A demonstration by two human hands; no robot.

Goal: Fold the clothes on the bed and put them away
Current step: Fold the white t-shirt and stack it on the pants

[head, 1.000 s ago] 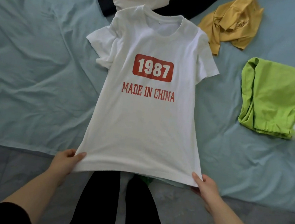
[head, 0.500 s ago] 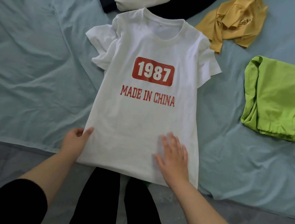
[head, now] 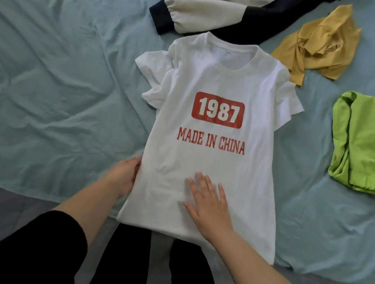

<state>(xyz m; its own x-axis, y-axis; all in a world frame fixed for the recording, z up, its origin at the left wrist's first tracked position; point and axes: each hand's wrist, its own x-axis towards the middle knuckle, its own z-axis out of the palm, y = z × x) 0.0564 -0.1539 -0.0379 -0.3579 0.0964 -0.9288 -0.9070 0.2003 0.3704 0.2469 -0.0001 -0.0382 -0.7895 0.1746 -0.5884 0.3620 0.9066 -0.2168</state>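
green garment [head: 368,143] cropped right, dark jacket [head: 265,22] cropped top

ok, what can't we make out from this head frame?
All in the head view:
1. Left hand: fingertips hidden at the white T-shirt side edge, so its grip is unclear.
2. Green garment: cut off by the right frame edge.
3. Black-and-cream garment: cut off by the top edge.
4. T-shirt hem: partly covered by the wrist behind the right hand.
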